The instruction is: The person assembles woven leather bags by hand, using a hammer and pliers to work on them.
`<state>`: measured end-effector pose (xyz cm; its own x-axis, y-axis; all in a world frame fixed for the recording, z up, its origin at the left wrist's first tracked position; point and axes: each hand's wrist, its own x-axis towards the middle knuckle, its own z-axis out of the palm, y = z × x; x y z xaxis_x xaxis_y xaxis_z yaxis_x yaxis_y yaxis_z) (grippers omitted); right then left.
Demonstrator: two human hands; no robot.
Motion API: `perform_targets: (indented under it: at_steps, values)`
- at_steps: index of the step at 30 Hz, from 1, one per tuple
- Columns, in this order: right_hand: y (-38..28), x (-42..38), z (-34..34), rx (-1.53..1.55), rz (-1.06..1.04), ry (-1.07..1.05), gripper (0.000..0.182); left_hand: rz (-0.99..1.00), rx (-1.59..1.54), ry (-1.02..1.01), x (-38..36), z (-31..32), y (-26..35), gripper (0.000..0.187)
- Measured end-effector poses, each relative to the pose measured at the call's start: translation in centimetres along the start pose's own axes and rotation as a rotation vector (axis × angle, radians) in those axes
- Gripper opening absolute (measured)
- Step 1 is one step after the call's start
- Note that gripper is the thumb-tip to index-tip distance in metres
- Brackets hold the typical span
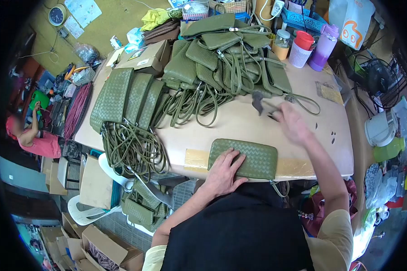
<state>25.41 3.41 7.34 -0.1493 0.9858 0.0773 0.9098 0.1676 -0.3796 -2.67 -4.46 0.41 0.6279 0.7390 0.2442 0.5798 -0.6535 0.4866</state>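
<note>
A green woven wallet point(253, 158) lies flat at the table's front edge, its wrist strap hanging over the edge. My left hand point(226, 171) rests on the wallet's left part, fingers laid flat and slightly apart. To the upper right, my right hand point(293, 123) is raised above the tabletop, slightly blurred, its fingers closed around a hammer. The dark head of the hammer point(257, 103) points left, toward the pile of green pouches point(208, 58). Between the right hand and the wallet there is a gap.
More woven pouches point(111, 99) with tangled straps point(131, 149) lie on the table's left. A red-lidded cup point(300, 52), a purple bottle point(324, 47) and a jar point(281, 43) stand at the back. Further left is another person point(34, 140). Cardboard boxes point(105, 246) sit on the floor.
</note>
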Motion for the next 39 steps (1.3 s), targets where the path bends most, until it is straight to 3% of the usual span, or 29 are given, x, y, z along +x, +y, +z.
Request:
perform_targets:
  at_steps: [1,2,4,6,7,10,11,13,14,15,17,19,21,22,25,29,31,33,37,39]
  values:
    - [-1.6,-1.0,0.0,0.24,0.124,-0.124,0.036,0.074,-0.116,0.004,-0.2,0.2,-0.4,0.065]
    - [-2.1,-1.8,1.2,0.258,0.027,-0.106,0.038,0.119,-0.16,0.051,-0.2,0.0,-0.5,0.053]
    - [-3.7,-2.2,2.3,0.272,-0.072,-0.086,0.039,0.163,-0.102,0.108,-0.8,1.2,-1.2,0.049]
    - [-6.6,-1.8,2.5,0.331,-0.02,-0.329,0.044,0.215,-0.045,0.167,-1.2,1.7,-0.8,0.044]
    - [-7.7,-1.8,2.8,0.333,-0.013,-0.329,0.044,0.128,0.056,0.184,-1.4,1.1,0.4,0.041]
    - [-9.9,-1.4,4.0,0.424,-0.368,0.054,0.059,0.018,0.123,0.187,-1.7,1.0,0.4,0.038]
    - [-9.8,-1.3,4.3,0.425,-0.37,0.05,0.059,-0.001,0.085,0.171,-1.9,1.0,0.3,0.037]
    - [-9.3,-1.0,5.0,0.02,-0.401,-0.196,0.057,-0.001,0.082,0.164,-1.9,0.8,0.2,0.037]
    - [-8.5,0.0,5.8,0.007,-0.352,-0.254,0.056,0.002,0.079,0.161,-1.8,0.7,0.2,0.036]
    - [-8.9,0.8,4.2,0.004,-0.353,-0.252,0.056,0.004,0.079,0.164,-1.7,0.6,0.2,0.036]
    - [-10.4,1.9,0.4,-0.331,-0.281,-0.255,0.055,0.019,0.074,0.133,-1.7,0.4,0.0,0.036]
    - [-9.3,1.6,1.4,-0.193,-0.294,-0.158,0.053,0.016,0.07,0.117,-1.7,0.3,0.0,0.036]
    - [-8.7,0.7,4.4,0.117,-0.519,-0.104,0.051,0.006,0.06,0.113,-1.4,0.4,0.2,0.036]
    - [-9.0,0.1,4.7,0.01,-0.468,-0.257,0.05,0.017,0.069,0.112,-1.4,0.3,0.2,0.036]
    - [-10.8,1.2,1.8,-0.196,-0.368,-0.199,0.051,0.034,0.081,0.127,-1.1,0.3,0.0,0.036]
    - [-10.0,1.7,3.0,0.153,-0.437,-0.061,0.05,0.107,0.076,0.122,0.0,0.1,-0.9,0.036]
    - [-9.3,1.4,2.5,0.006,-0.326,-0.374,0.052,0.112,0.054,0.116,-0.1,0.1,-1.1,0.036]
    - [-8.7,1.8,1.7,-0.108,-0.352,-0.264,0.052,0.101,0.01,0.103,0.2,0.3,-1.1,0.038]
    - [-7.9,0.6,2.4,0.132,-0.363,-0.035,0.052,0.074,0.081,0.041,0.3,-0.1,-0.4,0.043]
    - [-7.9,-0.4,2.2,-0.032,-0.29,-0.356,0.054,0.099,0.114,0.035,0.2,0.1,-0.6,0.047]
